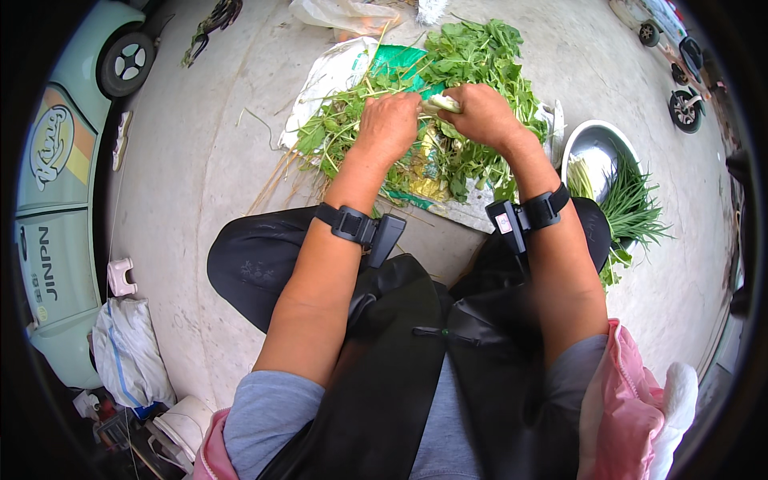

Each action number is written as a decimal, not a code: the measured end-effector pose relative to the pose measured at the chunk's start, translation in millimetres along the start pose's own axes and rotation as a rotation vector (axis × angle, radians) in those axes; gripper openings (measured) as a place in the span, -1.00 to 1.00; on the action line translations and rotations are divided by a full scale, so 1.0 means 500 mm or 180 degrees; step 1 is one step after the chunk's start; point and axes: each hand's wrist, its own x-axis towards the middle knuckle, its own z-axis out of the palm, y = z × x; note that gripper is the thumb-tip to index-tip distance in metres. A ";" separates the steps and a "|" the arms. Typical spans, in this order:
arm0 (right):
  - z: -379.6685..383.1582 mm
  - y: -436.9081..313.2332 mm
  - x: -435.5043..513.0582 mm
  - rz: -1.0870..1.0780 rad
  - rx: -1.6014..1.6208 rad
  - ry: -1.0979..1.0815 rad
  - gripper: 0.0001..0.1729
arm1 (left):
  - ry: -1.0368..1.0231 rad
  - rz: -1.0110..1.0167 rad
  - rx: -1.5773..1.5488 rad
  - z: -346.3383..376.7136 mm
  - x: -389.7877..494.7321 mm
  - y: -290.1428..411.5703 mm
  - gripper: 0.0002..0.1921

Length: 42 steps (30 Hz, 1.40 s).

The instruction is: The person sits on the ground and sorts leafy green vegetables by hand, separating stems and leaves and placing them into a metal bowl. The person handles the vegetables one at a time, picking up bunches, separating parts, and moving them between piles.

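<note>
In my right hand (480, 117) is a pale green-white vegetable stalk (445, 103), gripped with its end pointing left. My left hand (391, 123) is closed in beside the stalk's left end, its fingertips curled down; whether they pinch part of it is hidden. Both hands are above a spread woven plastic sack (315, 81), white with green and yellow print. Leafy greens (471, 51) are heaped on its far right part. Looser stems and leaves (327, 129) lie on its left, with wilted scraps around the middle.
A metal basin (594, 135) on the right holds long green chives or scallions (636, 204). Beyond the sack lies a clear plastic bag (342, 15). A light green vehicle (60, 198), a small pink stool (122, 277), a stuffed white sack (132, 351) and a white bucket (186, 426) stand left.
</note>
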 end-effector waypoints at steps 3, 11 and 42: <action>0.027 -0.033 0.003 0.0432 -0.0082 0.0435 -0.85 | 0.0342 -0.0559 -0.0034 0.028 0.002 0.005 -0.85; 0.053 -0.057 -0.012 0.0732 0.0517 0.0324 -0.80 | 0.0946 -0.2764 -0.2609 0.070 0.021 -0.115 -0.76; -0.039 0.006 -0.024 0.0245 0.1464 0.0678 -0.80 | -0.0421 -0.0938 -0.2480 -0.030 0.011 -0.070 -0.82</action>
